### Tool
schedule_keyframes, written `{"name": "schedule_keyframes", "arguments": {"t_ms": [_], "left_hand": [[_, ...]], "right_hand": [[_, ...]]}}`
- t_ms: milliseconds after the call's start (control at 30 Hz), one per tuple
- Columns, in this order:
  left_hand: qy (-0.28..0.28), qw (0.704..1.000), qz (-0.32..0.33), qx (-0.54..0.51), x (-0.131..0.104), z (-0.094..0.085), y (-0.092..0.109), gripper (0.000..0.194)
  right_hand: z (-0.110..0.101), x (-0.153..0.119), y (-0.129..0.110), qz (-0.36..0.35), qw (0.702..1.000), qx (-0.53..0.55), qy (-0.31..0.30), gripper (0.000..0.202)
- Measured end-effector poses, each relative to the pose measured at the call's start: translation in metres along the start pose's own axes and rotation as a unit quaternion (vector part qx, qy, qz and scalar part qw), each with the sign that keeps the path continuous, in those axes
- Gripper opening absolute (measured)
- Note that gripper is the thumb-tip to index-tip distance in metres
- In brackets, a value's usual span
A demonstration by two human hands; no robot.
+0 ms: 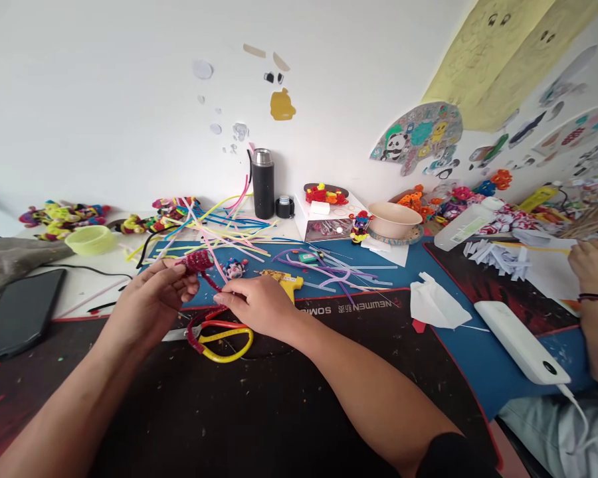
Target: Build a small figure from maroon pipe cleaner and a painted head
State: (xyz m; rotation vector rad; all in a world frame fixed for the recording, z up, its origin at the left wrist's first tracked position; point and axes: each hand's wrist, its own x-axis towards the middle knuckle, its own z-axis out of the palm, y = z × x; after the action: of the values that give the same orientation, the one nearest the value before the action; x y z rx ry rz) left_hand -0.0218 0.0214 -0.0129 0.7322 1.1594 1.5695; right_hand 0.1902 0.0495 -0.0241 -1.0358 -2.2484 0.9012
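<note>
My left hand [152, 292] pinches a dark red, fuzzy pipe cleaner coil [198, 261], wound into a short tube, between thumb and fingers. A strand of the same pipe cleaner [211, 284] runs from the coil to my right hand [262, 302], whose thumb and fingertips are closed on it. The strand's loose tail seems to hang below, over the scissors [226, 357] with yellow and red handles, which lie on the black mat. Just behind my right hand are a yellow glue gun [292, 285] and a small fuzzy figure [235, 267].
Loose pipe cleaners [219, 229] spread behind my hands. A black thermos [264, 186] stands at the wall. The phone [22, 312] lies left. At right are a white power bank [521, 342], a clear bottle [466, 226] and another person's hand [595, 265].
</note>
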Motion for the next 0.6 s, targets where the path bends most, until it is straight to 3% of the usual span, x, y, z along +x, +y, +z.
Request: {"name": "schedule_keyframes", "arguments": {"t_ms": [100, 367, 500, 600], "left_hand": [[-0.013, 1.000, -0.017, 0.002, 0.000, -0.001, 0.004, 0.025], [-0.111, 0.987, -0.094, 0.066, -0.010, -0.013, 0.022, 0.033], [-0.192, 0.951, -0.152, 0.191, -0.013, -0.015, 0.027, 0.042], [-0.210, 0.927, -0.115, 0.288, -0.007, -0.015, 0.022, 0.039]], "right_hand": [[-0.002, 0.001, -0.002, 0.006, 1.000, -0.004, 0.004, 0.024], [-0.020, 0.006, 0.002, 0.040, 0.998, 0.009, 0.048, 0.022], [-0.028, 0.009, 0.008, 0.058, 0.992, 0.067, 0.088, 0.024], [-0.029, 0.009, 0.011, 0.063, 0.988, 0.092, 0.104, 0.024]]}}
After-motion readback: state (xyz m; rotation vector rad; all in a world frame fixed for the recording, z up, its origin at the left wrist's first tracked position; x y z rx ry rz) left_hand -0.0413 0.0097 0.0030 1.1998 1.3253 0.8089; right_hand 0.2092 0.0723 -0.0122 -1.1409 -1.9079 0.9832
